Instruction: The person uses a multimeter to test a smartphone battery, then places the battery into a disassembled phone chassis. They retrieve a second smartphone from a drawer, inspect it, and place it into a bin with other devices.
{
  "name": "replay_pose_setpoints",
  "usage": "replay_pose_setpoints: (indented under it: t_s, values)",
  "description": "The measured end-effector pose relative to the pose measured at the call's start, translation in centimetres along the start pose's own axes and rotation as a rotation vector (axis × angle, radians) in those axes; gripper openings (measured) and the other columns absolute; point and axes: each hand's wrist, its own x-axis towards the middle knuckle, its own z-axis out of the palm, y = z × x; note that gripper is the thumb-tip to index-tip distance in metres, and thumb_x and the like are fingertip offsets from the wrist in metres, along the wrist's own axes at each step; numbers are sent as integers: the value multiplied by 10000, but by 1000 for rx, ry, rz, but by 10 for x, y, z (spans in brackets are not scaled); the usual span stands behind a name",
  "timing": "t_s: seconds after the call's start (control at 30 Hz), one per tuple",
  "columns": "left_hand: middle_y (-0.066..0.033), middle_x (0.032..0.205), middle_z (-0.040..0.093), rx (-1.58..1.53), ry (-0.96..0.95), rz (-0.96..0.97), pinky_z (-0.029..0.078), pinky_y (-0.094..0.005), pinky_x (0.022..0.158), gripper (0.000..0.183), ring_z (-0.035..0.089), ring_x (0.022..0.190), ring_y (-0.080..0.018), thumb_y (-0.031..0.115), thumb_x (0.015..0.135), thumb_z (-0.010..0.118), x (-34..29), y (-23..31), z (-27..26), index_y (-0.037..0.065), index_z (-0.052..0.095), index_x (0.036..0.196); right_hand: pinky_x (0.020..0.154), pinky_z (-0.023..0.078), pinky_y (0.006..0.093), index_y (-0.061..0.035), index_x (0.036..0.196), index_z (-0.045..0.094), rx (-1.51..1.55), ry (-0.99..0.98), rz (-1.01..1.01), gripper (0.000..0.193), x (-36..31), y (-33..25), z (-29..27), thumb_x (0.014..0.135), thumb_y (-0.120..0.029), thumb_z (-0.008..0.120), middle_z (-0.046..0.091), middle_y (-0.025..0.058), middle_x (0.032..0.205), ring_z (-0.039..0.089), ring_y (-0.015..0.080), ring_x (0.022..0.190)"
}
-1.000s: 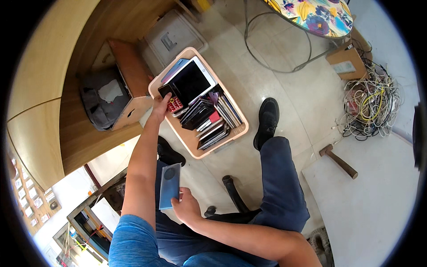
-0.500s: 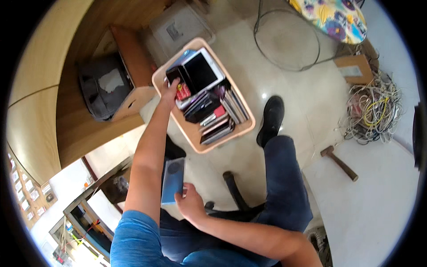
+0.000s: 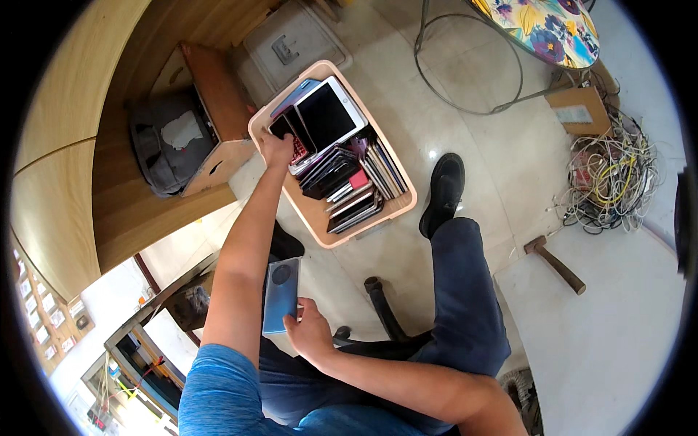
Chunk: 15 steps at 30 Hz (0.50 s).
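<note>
My right hand [image 3: 311,336] grips the lower right edge of a blue smartphone [image 3: 280,309] above my lap; its back, with a round dark camera bump, faces up. My left arm stretches forward to a peach plastic bin [image 3: 309,229] on the floor. Inside its left side my left hand [image 3: 276,150] is closed at a red-patterned flat thing [image 3: 299,150], partly hidden by the fingers. Beside that lie a dark phone [image 3: 280,126] and a white-framed tablet [image 3: 329,115]. Several phones [image 3: 356,212] stand on edge in rows in the bin.
An orange-brown box with a grey bag [image 3: 171,156] sits in the wooden cabinet at left. A lidded clear container [image 3: 291,47] stands behind the bin. At right are a hammer [image 3: 556,267] on a white surface, tangled cables [image 3: 611,174] and a flower-patterned seat [image 3: 545,29].
My left hand has shifted slightly within the bin's left side, and the red-patterned thing sits more tilted. The blue smartphone has turned a little, its back showing more clearly.
</note>
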Motion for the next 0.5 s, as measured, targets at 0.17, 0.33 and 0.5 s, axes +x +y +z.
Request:
replay_pose_setpoints:
  t_s: [0.17, 0.33, 0.5]
  values:
    - [-181, 1079, 594, -81, -253, 749, 468, -435, 912, 331, 580, 1003, -367, 36, 826, 644, -80, 68, -36, 11, 588, 1150, 791, 539, 507, 14, 1224, 493, 5, -4, 9, 399, -2, 13, 4, 896, -177, 614, 707, 238, 965, 688, 421, 896]
    - [-171, 1088, 577, 99, -849, 725, 461, -438, 942, 434, 543, 1105, -377, 263, 867, 710, -173, 18, -35, 36, 585, 1216, 771, 537, 518, 23, 1207, 502, -26, -7, 17, 391, -4, 22, 10, 892, -183, 606, 700, 261, 910, 687, 429, 869]
    - [-157, 1000, 642, 32, -651, 626, 532, -428, 789, 247, 640, 917, -360, 206, 927, 634, -173, -25, -23, 36, 669, 1103, 795, 537, 471, 36, 1237, 489, -10, -22, 22, 422, -2, 9, 5, 892, -173, 614, 708, 229, 951, 691, 397, 890]
